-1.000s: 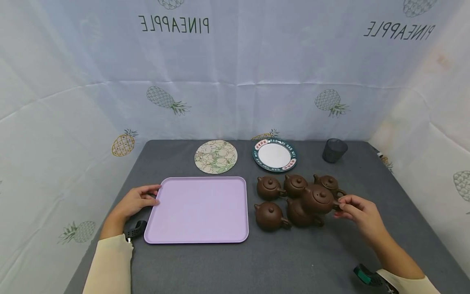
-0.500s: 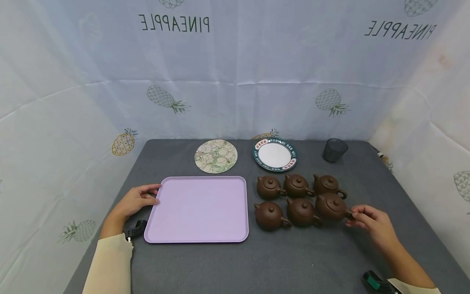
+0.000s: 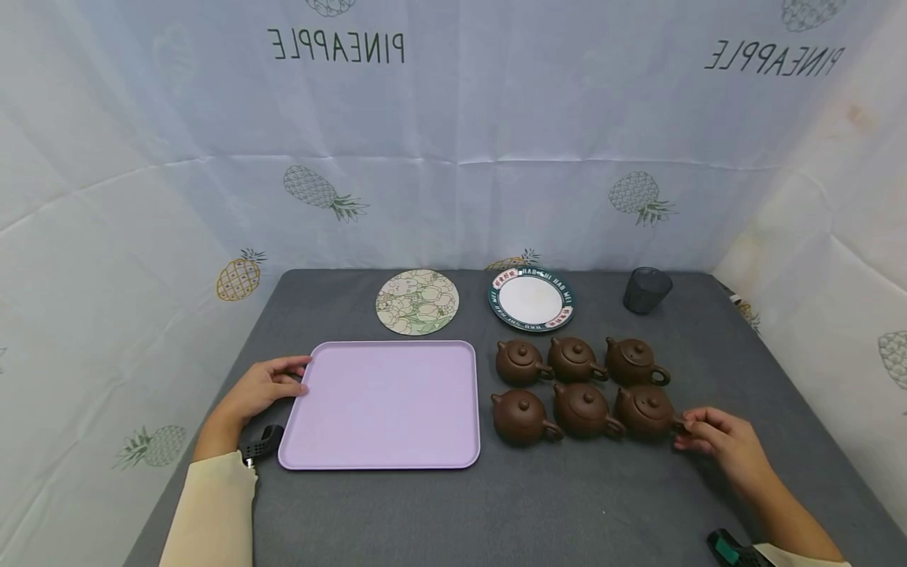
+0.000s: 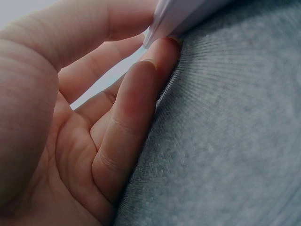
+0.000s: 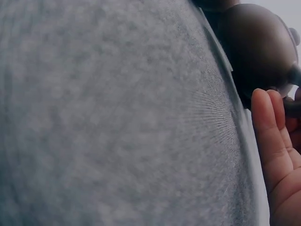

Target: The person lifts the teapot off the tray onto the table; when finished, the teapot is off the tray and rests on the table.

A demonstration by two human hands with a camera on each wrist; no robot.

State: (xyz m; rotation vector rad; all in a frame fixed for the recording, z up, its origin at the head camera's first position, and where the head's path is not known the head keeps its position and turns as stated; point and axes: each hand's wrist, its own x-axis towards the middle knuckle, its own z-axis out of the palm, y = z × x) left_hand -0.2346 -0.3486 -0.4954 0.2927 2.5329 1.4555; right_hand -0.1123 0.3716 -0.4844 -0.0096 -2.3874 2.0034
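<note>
My left hand (image 3: 264,384) is at the left edge of a lilac rectangular tray (image 3: 379,405), holding its rim. In the left wrist view, the thumb meets the tray's rim (image 4: 167,23) and the other fingertips lie low by its underside. My right hand (image 3: 726,441) pinches the handle of a small brown teapot (image 3: 646,412), the front-right one of two rows. In the right wrist view, the teapot's round body (image 5: 258,42) stands close over the grey cloth, fingertips at its handle (image 5: 292,107). Directly behind it is another brown teapot (image 3: 631,361), with its handle towards the right.
Other brown teapots, including a front-left one (image 3: 520,417), stand between the tray and the held teapot. Behind them lie a round patterned mat (image 3: 417,302) and a green-rimmed plate (image 3: 531,298). A dark cup (image 3: 646,290) stands at the back right of the grey table (image 3: 453,512).
My right hand has carried the teapot rightwards and down, from above the front-middle teapot to the front row's right end. The left hand and tray have stayed put.
</note>
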